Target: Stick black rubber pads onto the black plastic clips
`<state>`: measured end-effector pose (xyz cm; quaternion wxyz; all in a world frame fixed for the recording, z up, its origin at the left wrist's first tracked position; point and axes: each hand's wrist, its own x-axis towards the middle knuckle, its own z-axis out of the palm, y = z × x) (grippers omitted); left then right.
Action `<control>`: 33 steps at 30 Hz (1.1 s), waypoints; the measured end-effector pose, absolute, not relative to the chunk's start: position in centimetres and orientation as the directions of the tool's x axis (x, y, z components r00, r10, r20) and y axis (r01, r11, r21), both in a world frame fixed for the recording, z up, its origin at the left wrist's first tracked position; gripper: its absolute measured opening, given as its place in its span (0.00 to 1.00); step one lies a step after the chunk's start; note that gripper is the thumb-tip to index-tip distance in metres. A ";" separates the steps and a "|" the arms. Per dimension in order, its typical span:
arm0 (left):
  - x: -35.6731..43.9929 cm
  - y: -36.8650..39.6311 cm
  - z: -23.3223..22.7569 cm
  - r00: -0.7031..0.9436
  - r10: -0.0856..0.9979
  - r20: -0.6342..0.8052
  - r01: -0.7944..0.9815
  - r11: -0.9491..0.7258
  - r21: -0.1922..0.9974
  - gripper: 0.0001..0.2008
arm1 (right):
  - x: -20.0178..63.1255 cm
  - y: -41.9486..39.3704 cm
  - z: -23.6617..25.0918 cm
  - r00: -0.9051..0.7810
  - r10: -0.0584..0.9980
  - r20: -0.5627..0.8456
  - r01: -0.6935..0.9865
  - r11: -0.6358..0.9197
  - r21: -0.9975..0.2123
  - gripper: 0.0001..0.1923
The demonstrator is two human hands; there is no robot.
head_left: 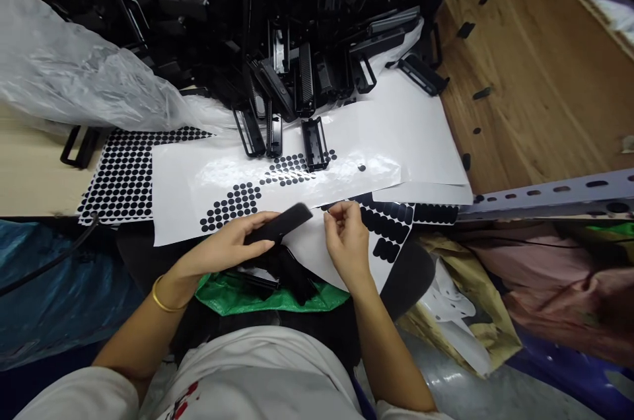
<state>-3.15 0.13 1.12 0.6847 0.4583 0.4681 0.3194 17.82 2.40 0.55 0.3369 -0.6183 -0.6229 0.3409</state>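
My left hand grips a black rectangular plastic part, its long flat face turned up and its far end pointing right. Just right of that end, my right hand is closed in a pinch; whatever lies between the fingertips is too small to make out. Beyond both hands lies a white sticker sheet with round black stickers left in patches. One open-framed black plastic part rests on it. Under my right hand is another sheet with black oblong stickers.
A large heap of black plastic parts fills the back. Clear plastic wrap lies at left, beside a full sheet of black dots. A wooden board stands at right. A green bag with black parts sits on my lap.
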 end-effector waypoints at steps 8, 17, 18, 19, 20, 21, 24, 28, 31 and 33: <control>2.0 9.3 1.9 0.041 0.999 -0.006 0.166 0.000 0.986 0.12 | 16.8 4.0 0.5 -0.066 0.994 0.085 0.593 0.107 -0.798 0.03; 2.7 14.5 0.4 -0.081 0.997 0.000 0.459 0.038 0.887 0.13 | 15.4 8.9 -0.7 -0.066 0.997 -0.027 0.858 0.043 -0.511 0.07; 2.0 13.5 0.4 -0.086 0.996 0.034 0.403 0.004 0.915 0.13 | 15.2 9.3 -0.8 -0.051 0.998 -0.036 0.868 0.027 -0.496 0.06; 1.5 12.4 0.3 -0.101 0.993 0.056 0.325 -0.021 0.946 0.13 | 15.2 9.5 -0.9 -0.037 0.998 -0.042 0.870 0.012 -0.493 0.05; 1.1 11.2 0.3 -0.119 0.991 0.059 0.220 -0.031 0.975 0.13 | 15.2 9.6 -1.0 -0.025 0.999 -0.045 0.865 -0.001 -0.502 0.04; 0.8 9.9 0.2 -0.128 0.991 0.028 0.094 -0.016 0.995 0.12 | 15.3 9.6 -1.0 -0.017 0.999 -0.048 0.849 -0.011 -0.528 0.03; 0.9 6.3 -0.2 -0.037 0.978 -0.206 -0.302 0.185 0.935 0.09 | 15.7 8.7 -0.5 -0.050 0.997 -0.056 0.684 -0.007 -0.729 0.04; 1.9 3.4 -0.8 0.058 0.920 -0.387 -0.544 0.354 0.761 0.11 | 15.7 5.9 0.3 -0.193 0.973 -0.124 0.254 -0.072 -0.965 0.08; 2.3 2.4 -1.1 0.080 0.903 -0.422 -0.562 0.390 0.729 0.11 | 15.2 4.1 0.7 -0.215 0.962 -0.169 0.147 -0.140 -0.979 0.09; 2.4 2.1 -1.0 0.091 0.900 -0.427 -0.568 0.399 0.720 0.10 | 14.8 3.4 0.7 -0.178 0.970 -0.164 0.148 -0.138 -0.979 0.08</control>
